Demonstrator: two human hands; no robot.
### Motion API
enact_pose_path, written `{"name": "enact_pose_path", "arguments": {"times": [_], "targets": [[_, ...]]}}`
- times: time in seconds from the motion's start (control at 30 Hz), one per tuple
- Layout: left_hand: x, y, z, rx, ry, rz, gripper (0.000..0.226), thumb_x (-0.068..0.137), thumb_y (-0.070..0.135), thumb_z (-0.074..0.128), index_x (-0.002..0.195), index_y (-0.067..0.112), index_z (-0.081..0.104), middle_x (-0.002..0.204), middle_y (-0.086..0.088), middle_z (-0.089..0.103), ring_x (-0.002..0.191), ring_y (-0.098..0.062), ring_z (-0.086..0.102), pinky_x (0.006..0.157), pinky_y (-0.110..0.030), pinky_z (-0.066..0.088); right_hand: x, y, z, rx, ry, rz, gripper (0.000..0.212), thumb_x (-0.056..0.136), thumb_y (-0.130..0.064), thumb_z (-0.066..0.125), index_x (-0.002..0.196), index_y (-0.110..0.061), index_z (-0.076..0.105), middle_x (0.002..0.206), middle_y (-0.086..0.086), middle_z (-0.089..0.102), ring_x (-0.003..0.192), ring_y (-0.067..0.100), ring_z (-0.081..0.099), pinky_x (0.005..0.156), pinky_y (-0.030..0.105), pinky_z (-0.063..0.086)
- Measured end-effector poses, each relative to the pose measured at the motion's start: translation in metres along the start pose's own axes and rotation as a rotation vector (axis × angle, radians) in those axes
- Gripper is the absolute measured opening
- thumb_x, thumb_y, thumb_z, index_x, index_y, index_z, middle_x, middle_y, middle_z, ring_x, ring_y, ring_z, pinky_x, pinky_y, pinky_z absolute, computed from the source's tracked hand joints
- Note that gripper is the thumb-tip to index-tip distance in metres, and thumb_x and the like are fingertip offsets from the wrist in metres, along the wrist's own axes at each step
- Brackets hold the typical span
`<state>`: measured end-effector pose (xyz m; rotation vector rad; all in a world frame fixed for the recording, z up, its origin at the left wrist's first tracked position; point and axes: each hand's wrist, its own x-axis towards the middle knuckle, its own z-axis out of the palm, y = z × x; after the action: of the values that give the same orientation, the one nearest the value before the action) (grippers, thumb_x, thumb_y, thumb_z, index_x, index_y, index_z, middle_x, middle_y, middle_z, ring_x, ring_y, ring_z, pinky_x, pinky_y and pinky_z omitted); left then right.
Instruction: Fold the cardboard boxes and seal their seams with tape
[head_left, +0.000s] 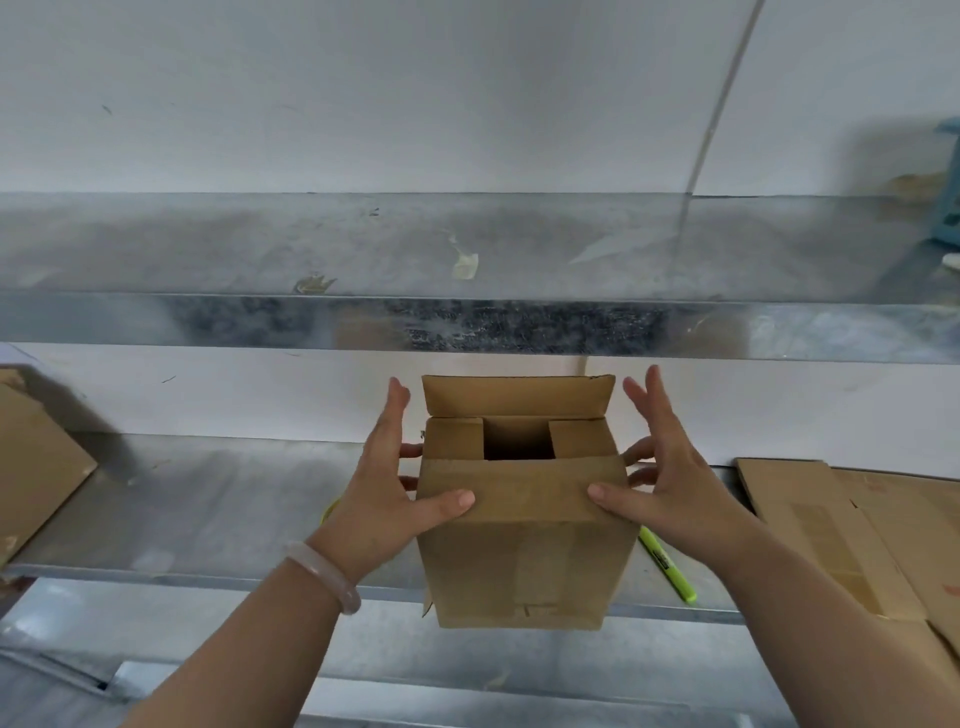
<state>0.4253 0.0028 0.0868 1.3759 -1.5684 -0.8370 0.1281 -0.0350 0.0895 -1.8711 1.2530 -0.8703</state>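
Note:
A small brown cardboard box (524, 551) is held upright between both hands over the metal bench's front edge. Its two short side flaps lie folded in, the near long flap is pressed down over them, and the far long flap (514, 395) stands up. A dark gap shows in the middle of the top. My left hand (384, 499) grips the box's left side with the thumb on the near flap. My right hand (670, 493) grips the right side, thumb on the same flap, fingers spread. No tape is in view.
A metal shelf (467, 322) runs across just above and behind the box. Flattened cardboard (852, 525) lies on the bench at the right, and another cardboard piece (36, 457) leans at the left. A yellow-green highlighter (670, 571) lies right of the box.

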Motion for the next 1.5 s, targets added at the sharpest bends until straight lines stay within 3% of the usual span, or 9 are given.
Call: {"name": "enact_pose_path", "arguments": {"times": [0.1,0.2,0.27,0.43,0.6,0.73,0.97,1.17,1.5], "targets": [[0.012,0.003,-0.006,0.087,-0.068,0.027,0.113,0.061,0.056,0.083,0.146,0.053,0.008,0.140,0.033,0.027,0.112,-0.001,0.049,0.081,-0.018,0.052,0.010,-0.005,-0.004,-0.072,-0.054,-0.039,0.110,0.077,-0.034,0.081,0.150,-0.053,0.000,0.136,-0.044,0.028,0.098,0.001,0.054,0.085,0.018,0.050],[0.010,0.000,-0.003,0.111,-0.038,0.071,0.068,0.062,0.058,0.082,0.122,0.042,0.055,0.131,0.023,0.035,0.113,0.002,0.047,0.094,-0.024,0.048,0.005,-0.001,0.002,-0.055,0.037,-0.107,0.056,0.079,-0.035,0.077,0.128,-0.048,0.054,0.127,-0.034,0.045,0.114,-0.001,0.049,0.097,0.032,0.048],[0.003,-0.007,0.001,0.063,-0.035,0.075,0.047,0.071,0.048,0.076,0.115,0.038,0.062,0.137,0.022,0.032,0.121,0.007,0.041,0.099,-0.028,0.046,-0.003,0.002,0.007,-0.058,0.048,-0.113,0.038,0.080,-0.051,0.067,0.118,-0.046,0.062,0.135,-0.034,0.042,0.130,-0.003,0.039,0.105,0.033,0.042],[-0.018,-0.018,0.008,-0.037,-0.100,0.035,0.059,0.078,0.048,0.075,0.130,0.046,0.048,0.151,0.027,0.014,0.126,0.019,0.028,0.084,-0.005,0.044,-0.021,0.006,0.016,-0.116,-0.080,-0.171,0.077,0.070,-0.067,0.068,0.138,-0.042,0.043,0.157,-0.030,0.010,0.142,-0.008,0.020,0.106,0.019,0.034],[-0.017,-0.009,0.011,0.113,0.006,0.051,0.049,0.069,0.068,0.057,0.117,0.060,0.051,0.139,0.037,0.027,0.120,0.021,0.031,0.080,0.004,0.035,-0.026,-0.003,0.014,-0.222,0.032,-0.167,0.082,0.058,-0.078,0.067,0.130,-0.042,0.053,0.147,-0.035,0.026,0.132,-0.009,0.034,0.093,0.022,0.049],[-0.003,-0.004,0.015,0.115,-0.013,0.011,0.045,0.071,0.066,0.057,0.116,0.064,0.050,0.132,0.047,0.024,0.115,0.029,0.028,0.082,0.001,0.032,-0.021,-0.005,0.006,-0.212,0.052,-0.114,0.081,0.057,-0.073,0.070,0.129,-0.039,0.056,0.144,-0.033,0.033,0.134,-0.009,0.032,0.102,0.033,0.048],[0.028,-0.005,0.022,0.080,-0.028,-0.068,0.039,0.079,0.063,0.055,0.118,0.062,0.051,0.139,0.032,0.028,0.120,0.012,0.031,0.086,-0.003,0.024,0.002,-0.007,0.004,-0.259,0.094,-0.067,0.080,0.057,-0.073,0.065,0.129,-0.040,0.057,0.143,-0.025,0.041,0.129,-0.014,0.032,0.101,0.001,0.021],[0.015,-0.035,0.028,0.083,-0.036,-0.015,0.038,0.093,0.038,0.057,0.122,0.059,0.046,0.148,0.022,0.025,0.114,0.034,0.019,0.083,0.011,0.020,0.009,0.000,0.011,-0.339,0.014,-0.085,0.089,0.057,-0.085,0.059,0.135,-0.042,0.052,0.151,-0.028,0.031,0.136,-0.009,0.030,0.112,0.020,0.031],[0.000,-0.063,0.011,0.175,-0.012,-0.003,0.041,0.090,0.039,0.062,0.124,0.058,0.049,0.152,0.022,0.023,0.119,0.031,0.021,0.084,0.009,0.024,-0.006,0.026,0.060,-0.297,-0.037,-0.034,0.089,0.065,-0.082,0.055,0.142,-0.040,0.042,0.152,-0.039,0.014,0.133,-0.021,0.018,0.118,0.030,0.026]]}}
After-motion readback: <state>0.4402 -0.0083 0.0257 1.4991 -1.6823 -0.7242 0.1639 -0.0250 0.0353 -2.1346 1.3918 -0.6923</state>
